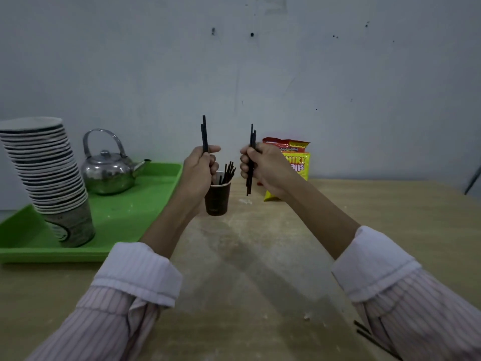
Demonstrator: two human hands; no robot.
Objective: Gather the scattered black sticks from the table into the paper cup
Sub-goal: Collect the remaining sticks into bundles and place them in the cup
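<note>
A dark brown paper cup (217, 199) stands on the wooden table (260, 269) with several black sticks (228, 171) leaning in it. My left hand (199, 169) is raised just left of and above the cup and grips a couple of black sticks (204, 134) upright. My right hand (263, 166) is raised to the right of the cup, gripping a small bundle of black sticks (251, 160) held vertically. More black sticks (364, 332) lie on the table by my right sleeve at the lower right, partly hidden.
A green tray (145, 204) at the left carries a tall leaning stack of paper cups (49, 175) and a metal kettle (109, 170). A yellow and red snack bag (296, 160) stands behind my right hand. The wall is close behind the table.
</note>
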